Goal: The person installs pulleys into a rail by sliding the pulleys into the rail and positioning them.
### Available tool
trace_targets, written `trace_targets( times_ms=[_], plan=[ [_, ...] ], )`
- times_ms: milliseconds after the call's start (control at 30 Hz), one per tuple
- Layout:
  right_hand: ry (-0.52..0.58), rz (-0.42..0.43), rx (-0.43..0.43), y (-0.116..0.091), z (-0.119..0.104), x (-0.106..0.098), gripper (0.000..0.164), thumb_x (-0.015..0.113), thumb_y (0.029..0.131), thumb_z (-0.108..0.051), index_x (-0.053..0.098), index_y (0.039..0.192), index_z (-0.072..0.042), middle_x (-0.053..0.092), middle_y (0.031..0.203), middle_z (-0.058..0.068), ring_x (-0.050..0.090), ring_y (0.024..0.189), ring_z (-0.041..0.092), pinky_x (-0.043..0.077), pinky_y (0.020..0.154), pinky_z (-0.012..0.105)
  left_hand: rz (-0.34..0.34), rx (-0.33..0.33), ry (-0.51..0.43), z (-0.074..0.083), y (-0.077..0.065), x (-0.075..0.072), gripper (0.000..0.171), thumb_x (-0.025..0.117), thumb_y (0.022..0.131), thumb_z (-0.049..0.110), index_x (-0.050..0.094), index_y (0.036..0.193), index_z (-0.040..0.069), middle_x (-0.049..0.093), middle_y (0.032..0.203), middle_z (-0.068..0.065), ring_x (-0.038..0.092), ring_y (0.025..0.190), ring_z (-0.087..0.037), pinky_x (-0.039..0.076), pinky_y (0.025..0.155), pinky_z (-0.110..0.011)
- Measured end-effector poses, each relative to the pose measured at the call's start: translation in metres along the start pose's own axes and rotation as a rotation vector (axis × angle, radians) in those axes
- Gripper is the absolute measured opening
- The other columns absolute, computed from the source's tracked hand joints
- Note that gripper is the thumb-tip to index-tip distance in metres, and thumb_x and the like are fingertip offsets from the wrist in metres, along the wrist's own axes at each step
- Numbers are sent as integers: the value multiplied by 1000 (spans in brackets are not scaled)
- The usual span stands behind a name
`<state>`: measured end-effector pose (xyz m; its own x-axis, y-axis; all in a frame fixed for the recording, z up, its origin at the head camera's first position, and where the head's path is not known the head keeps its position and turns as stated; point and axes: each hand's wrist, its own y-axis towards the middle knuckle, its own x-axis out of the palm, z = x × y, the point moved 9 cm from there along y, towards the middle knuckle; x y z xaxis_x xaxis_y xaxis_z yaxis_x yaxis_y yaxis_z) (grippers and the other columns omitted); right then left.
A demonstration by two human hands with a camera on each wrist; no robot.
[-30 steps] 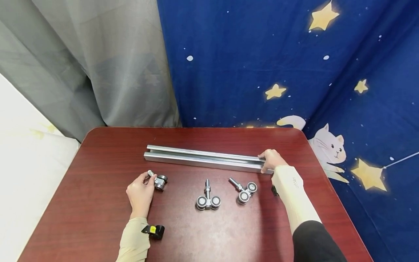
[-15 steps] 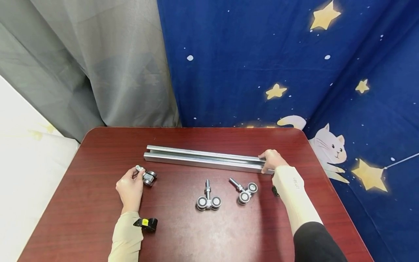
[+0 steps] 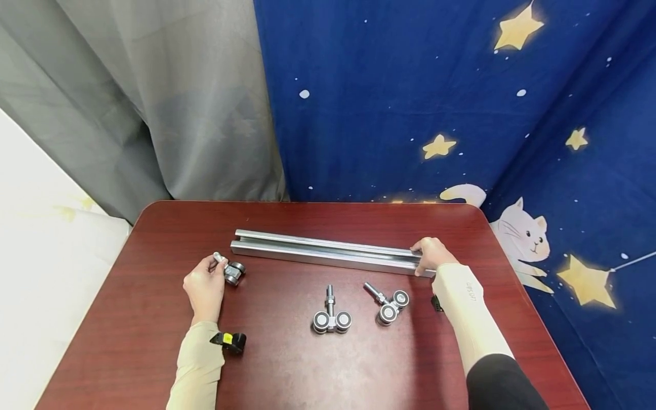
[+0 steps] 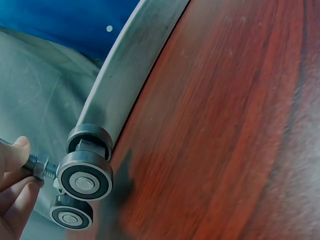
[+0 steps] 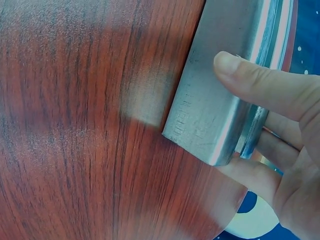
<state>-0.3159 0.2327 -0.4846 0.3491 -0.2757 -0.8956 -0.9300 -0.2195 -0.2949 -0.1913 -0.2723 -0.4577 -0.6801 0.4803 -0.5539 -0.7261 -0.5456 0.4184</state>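
My left hand [image 3: 205,287] pinches the threaded bolt of a roller trolley [image 3: 233,272] between thumb and fingers. In the left wrist view the trolley's black-and-silver wheels [image 4: 85,182] overlap the near end of a steel channel rail [image 4: 132,65]. That rail [image 3: 318,253] lies across the table with its slot facing up, and the held trolley is near its left end. At the rail's right end my right hand [image 3: 433,254] grips it, the thumb [image 5: 230,64] on the side wall and the fingers over the far side, as the right wrist view shows.
Two more roller trolleys, one in the middle [image 3: 331,320] and one further right [image 3: 392,307], lie on the red-brown table [image 3: 277,353] in front of the rail. Grey [image 3: 205,114] and blue [image 3: 359,114] curtains hang behind the table's back edge.
My left hand has moved left with the trolley, away from its earlier spot in front of the rail's left end. The right hand keeps its grip on the rail. The head view has shifted slightly.
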Motion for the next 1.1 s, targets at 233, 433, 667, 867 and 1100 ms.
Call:
trace_targets(
  times_ms=[233, 433, 667, 867, 1100],
  plan=[
    [8, -24, 4, 1, 0, 3, 62, 85, 50, -5, 64, 108, 0, 60, 113, 20, 55, 99, 31, 47, 84, 45, 22, 2, -1, -4, 11, -4, 19, 71, 77, 10, 68, 91, -3, 69, 82, -18, 67, 71, -30, 48, 68, -43],
    [-7, -27, 24, 0, 2, 2, 63, 84, 51, -4, 64, 110, -1, 58, 115, 21, 53, 101, 32, 46, 84, 45, 21, -10, 16, -11, 19, -4, 20, 70, 78, 10, 68, 93, -3, 69, 83, -18, 67, 73, -30, 48, 68, -42],
    [-10, -21, 8, 3, 4, 3, 63, 85, 50, -5, 64, 109, -1, 59, 113, 21, 53, 101, 33, 46, 84, 45, 35, -8, 11, -13, 29, -5, 20, 70, 78, 10, 68, 93, -4, 69, 84, -18, 67, 74, -30, 47, 71, -42],
    [-11, 5, -7, 4, 4, 1, 61, 85, 48, -5, 66, 106, -1, 61, 110, 19, 55, 99, 32, 47, 83, 45, 49, -35, 16, -18, 38, -3, 19, 70, 78, 12, 69, 92, -1, 69, 83, -16, 67, 75, -29, 46, 74, -41],
    [-8, 0, -7, 3, 5, 3, 61, 85, 49, -6, 66, 107, -1, 61, 113, 19, 55, 102, 34, 47, 84, 46, 57, -117, 22, -32, 46, 2, 19, 70, 78, 12, 70, 93, 0, 69, 85, -15, 65, 75, -19, 48, 76, -36]
  ],
)
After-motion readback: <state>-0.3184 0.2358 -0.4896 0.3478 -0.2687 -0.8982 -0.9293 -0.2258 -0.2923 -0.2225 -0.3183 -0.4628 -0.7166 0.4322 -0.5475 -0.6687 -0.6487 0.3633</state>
